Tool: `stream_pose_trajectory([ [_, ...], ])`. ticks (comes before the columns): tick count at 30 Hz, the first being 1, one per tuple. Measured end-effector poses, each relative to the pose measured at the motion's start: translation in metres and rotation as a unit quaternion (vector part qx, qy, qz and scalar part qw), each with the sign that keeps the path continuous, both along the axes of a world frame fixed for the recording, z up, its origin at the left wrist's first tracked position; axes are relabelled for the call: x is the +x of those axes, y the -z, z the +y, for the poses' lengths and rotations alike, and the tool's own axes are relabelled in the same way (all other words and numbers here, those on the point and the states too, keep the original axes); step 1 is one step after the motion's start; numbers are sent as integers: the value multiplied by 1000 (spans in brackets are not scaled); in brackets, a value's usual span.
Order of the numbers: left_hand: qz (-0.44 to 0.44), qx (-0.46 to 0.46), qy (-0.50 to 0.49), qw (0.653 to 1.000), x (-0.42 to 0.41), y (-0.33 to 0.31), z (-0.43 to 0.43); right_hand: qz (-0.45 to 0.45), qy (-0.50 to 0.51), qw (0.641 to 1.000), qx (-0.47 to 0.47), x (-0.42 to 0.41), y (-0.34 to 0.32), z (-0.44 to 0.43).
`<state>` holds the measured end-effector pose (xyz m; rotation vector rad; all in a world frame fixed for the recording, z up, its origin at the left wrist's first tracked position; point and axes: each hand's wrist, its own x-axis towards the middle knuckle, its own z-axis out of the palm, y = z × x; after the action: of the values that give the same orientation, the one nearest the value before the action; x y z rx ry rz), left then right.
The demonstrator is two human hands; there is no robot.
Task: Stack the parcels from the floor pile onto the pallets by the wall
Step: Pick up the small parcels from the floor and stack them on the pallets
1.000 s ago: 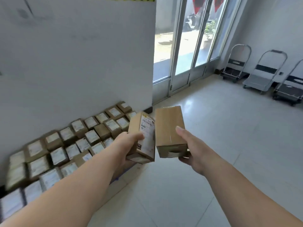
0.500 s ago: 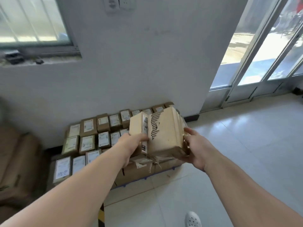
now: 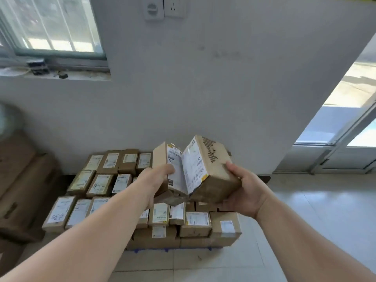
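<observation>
Room: a white wall with a window far left, a wall socket up high, a glass door at right and a pale tiled floor.
Stack: labelled stacked parcels lie in rows against the wall on a blue pallet, of which only the near edge shows.
Left grip: curled round the left parcel, thumb on its labelled face; the parcel stands nearly upright.
Right grip: cups the right parcel from below, thumb on its brown side; the parcel tilts right.
Held pair: in the air above the stack's near right part, lower edges touching, tops apart in a V.
Far left: big brown cartons beside the stack.
</observation>
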<state>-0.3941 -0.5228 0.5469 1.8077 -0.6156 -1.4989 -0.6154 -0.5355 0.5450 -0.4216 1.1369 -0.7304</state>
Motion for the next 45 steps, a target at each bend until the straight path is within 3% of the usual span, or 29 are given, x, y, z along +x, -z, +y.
stream_pose_trajectory([
  [4, 11, -6, -10, 1000, -28, -5, -28, 33, -34, 999, -1, -16, 6, -42],
  [9, -46, -14, -40, 998, -32, -9, -48, 203, -64, 969, -129, -7, 3, -76],
  [16, -63, -47, -46, 996, -44, -5, -72, 212, -158, 953, -151, -7, -5, -94],
  [25, -95, 11, -65, 993, -40, 46, -100, 150, 28, 987, -46, -59, 56, -100],
  [30, -102, 63, -52, 991, -48, 110, -115, 166, 55, 984, 19, -90, 116, -108],
  [33, -132, 100, -15, 986, -42, 149, -119, 196, -1, 979, 49, -133, 147, -110],
  [35, -163, 149, 37, 975, -33, 174, -112, 280, -67, 951, 115, -173, 169, -95],
  [36, -179, 179, 67, 965, -28, 186, -106, 373, -121, 909, 140, -195, 183, -84],
  [38, -205, 239, 103, 944, -18, 209, -93, 561, -244, 765, 200, -239, 213, -60],
  [39, -205, 259, 100, 938, -15, 217, -87, 613, -257, 712, 227, -256, 225, -51],
  [40, -192, 274, 92, 938, -13, 224, -84, 612, -234, 720, 230, -265, 235, -46],
  [43, -140, 280, 50, 948, -20, 247, -86, 440, -69, 878, 177, -247, 245, -52],
  [45, -120, 269, 41, 955, -30, 265, -95, 317, 14, 935, 159, -223, 260, -62],
])
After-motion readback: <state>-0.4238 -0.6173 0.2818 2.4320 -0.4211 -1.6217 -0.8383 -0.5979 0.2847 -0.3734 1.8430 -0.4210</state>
